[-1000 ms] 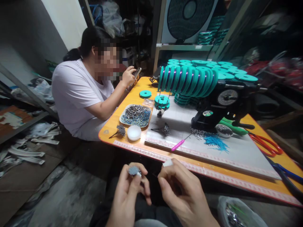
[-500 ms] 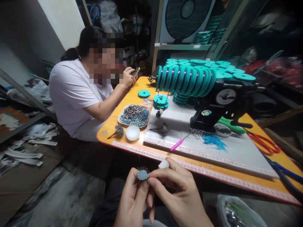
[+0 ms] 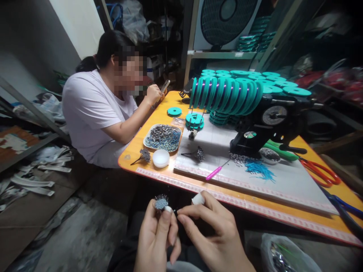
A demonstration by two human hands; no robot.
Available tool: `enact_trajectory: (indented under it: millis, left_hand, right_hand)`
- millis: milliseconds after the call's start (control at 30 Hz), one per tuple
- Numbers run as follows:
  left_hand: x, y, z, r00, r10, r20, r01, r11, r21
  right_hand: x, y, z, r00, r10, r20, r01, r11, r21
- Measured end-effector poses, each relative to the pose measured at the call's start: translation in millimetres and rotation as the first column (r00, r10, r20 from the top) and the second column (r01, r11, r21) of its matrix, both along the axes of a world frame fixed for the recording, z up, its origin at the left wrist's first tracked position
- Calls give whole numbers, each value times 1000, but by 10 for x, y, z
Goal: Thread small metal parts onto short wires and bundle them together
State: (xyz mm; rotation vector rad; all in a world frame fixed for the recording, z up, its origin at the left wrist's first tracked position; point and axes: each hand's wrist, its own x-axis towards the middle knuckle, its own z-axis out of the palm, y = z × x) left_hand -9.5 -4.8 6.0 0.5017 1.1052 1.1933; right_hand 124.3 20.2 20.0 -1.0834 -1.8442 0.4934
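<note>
We hold a small blue-grey bristly cluster (image 3: 161, 203) in our left hand (image 3: 159, 241), low in the view and in front of the near edge of the orange worktop (image 3: 159, 113). The left grip is pinched together on the base of the cluster, whose tufted head points up and away from us; its long axis runs roughly upright, though any stem below is hidden by the fingers. Our right hand (image 3: 215, 238) sits just beside it, thumb and forefinger closed together near the cluster's base; whether they clamp something thin we cannot tell. A white wrap (image 3: 197, 199) covers one right fingertip.

On the worktop an oval tray (image 3: 162, 138) holds grey slugs at its far side and blue tubes at its near side. Just beside it stand a white round dish (image 3: 160, 158), whose contents we cannot make out, and a second bristly cluster (image 3: 145, 155) lying on its side. A small metal bowl (image 3: 269, 155) near the black machine (image 3: 266, 124) holds dark bits. Loose blue tubes (image 3: 258, 169) lie on the white board (image 3: 255, 181), near a pink-handled tool (image 3: 213, 173).

A clear bag (image 3: 283, 257) at the lower right is cut off by the frame edge. Another person in a white shirt (image 3: 93, 109) sits at the far left corner, hands on a phone (image 3: 165, 86)
</note>
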Motion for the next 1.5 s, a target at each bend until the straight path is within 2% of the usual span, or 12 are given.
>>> enact_trajectory:
  millis: [400, 567, 667, 933, 1033, 1167, 1233, 1333, 1400, 1500]
  left_hand:
    - [-9, -4, 10, 999, -41, 23, 42, 997, -58]
    - [-16, -9, 29, 987, -155, 38, 158, 982, -103]
    - [-15, -20, 26, 982, -182, 53, 187, 976, -114]
    - [-26, -9, 12, 977, -207, 57, 211, 973, -90]
    - [-11, -15, -22, 988, -152, 29, 153, 987, -46]
    - [-16, 8, -88, 996, 79, -35, -74, 990, 123]
    - [-80, 66, -95, 974, 225, -36, -213, 955, 205]
    - [-249, 195, -51, 917, 398, -13, -375, 873, 311]
    - [-353, 271, -1, 908, 419, -1, -390, 846, 363]
    - [-430, 342, 69, 947, 318, 42, -298, 826, 479]
  right_hand:
    - [19, 20, -13, 1000, 13, -4, -13, 1000, 23]
    - [38, 29, -24, 996, 12, -87, -13, 1000, -6]
    - [44, 41, -16, 994, 41, -102, -43, 999, -16]
    - [92, 50, -4, 998, 60, -33, -59, 998, 14]
    - [64, 34, -1, 998, 66, 22, -67, 998, 13]
    - [26, 19, -23, 994, 75, 85, -83, 992, 92]
    - [48, 14, -21, 995, 39, 95, -53, 988, 143]
    - [121, 7, 23, 996, -30, 85, 15, 986, 166]
    - [153, 3, 62, 997, -21, 75, 8, 985, 171]
    - [138, 3, 96, 998, 34, 59, -42, 988, 150]
